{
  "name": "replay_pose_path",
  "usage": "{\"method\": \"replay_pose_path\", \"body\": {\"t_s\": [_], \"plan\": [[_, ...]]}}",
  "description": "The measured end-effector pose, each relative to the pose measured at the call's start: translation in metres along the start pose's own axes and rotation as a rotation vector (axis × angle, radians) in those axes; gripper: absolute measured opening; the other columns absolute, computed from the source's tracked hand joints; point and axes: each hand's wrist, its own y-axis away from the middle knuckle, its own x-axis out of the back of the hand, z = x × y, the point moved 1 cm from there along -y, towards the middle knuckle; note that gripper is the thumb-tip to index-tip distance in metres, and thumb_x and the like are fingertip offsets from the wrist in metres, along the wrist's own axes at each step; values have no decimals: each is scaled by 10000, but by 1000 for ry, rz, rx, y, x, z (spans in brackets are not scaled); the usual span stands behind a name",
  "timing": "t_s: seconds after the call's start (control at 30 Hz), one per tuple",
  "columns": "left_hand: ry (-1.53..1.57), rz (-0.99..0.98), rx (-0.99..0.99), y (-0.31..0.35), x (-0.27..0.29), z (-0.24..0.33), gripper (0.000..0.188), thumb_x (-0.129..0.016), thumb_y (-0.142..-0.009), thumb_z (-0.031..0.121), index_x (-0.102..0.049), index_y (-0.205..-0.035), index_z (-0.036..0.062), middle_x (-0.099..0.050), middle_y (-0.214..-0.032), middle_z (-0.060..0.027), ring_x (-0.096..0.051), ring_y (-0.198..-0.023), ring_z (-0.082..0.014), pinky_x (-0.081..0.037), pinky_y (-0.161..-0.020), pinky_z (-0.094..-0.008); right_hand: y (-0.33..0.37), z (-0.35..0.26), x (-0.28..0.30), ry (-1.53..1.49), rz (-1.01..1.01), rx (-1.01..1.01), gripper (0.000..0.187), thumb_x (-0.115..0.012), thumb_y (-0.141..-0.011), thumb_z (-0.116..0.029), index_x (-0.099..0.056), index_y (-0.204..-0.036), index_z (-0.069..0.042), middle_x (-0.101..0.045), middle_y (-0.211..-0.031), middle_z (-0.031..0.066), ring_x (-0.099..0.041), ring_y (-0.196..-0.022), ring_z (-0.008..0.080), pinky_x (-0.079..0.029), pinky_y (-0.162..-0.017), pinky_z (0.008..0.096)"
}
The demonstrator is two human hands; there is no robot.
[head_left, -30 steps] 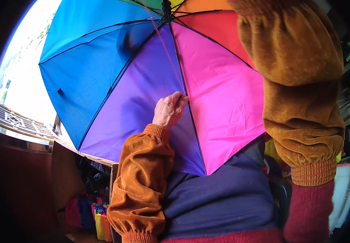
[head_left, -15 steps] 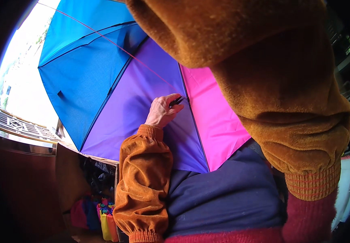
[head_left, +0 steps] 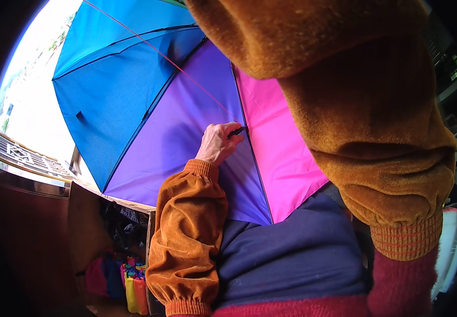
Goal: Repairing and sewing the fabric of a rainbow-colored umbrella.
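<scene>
A multicoloured umbrella (head_left: 128,132) lies spread over my lap, its blue, purple and pink panels divided by thin black ribs. Over the purple panel, my left hand (head_left: 219,141) is closed on a small dark pointed piece (head_left: 236,131). Its tip meets the rib between purple and pink; whether it is a tool or a rib joint is unclear. A taut red thread (head_left: 159,52) runs from the top edge down to that rib near my fingers. My right arm (head_left: 366,116), in a brown corduroy sleeve, crosses the upper right; the hand is out of view.
An open cardboard box edge (head_left: 150,238) stands at the lower left, with dark items inside. Colourful folded fabric pieces (head_left: 133,288) lie below it. A brown panel (head_left: 33,238) and a metal grille (head_left: 25,156) are at the left. Something white (head_left: 453,248) stands at far right.
My left fingers and the dark piece have turned slightly and come up to the rib. The thread's upper end has shifted right. The right sleeve has moved a little.
</scene>
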Motion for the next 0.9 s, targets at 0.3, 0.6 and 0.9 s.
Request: {"method": "replay_pose_path", "body": {"t_s": [0.3, 0.6, 0.9], "plan": [[66, 209, 9, -10, 14, 19, 185, -646, -713, 104, -626, -855, -14, -581, -609, -145, -543, -504, -201, -417, -508, -303, -2, 13, -16, 35, -91, 3, 183, -568, -807, -128, -531, -675, -7, -495, -549, 52, -508, -453, 147, -481, -452, 302], [89, 659, 290, -24, 53, -15, 178, -641, -740, 188, -613, -705, 16, -494, -501, -50, -467, -486, -122, -375, -473, -286, 36, 125, 37, 365, -71, -306, 133, -546, -780, -77, -553, -676, 6, -515, -510, 45, -513, -409, 116, -441, -373, 251], [-866, 320, 525, 21, 153, -77, 164, -564, -701, 208, -586, -740, 50, -600, -791, -188, -561, -792, -385, -440, -688, -483, 75, 186, 27, 766, -68, 3, 161, -572, -690, -96, -530, -589, 22, -515, -474, 102, -530, -451, 163, -403, -414, 293]]}}
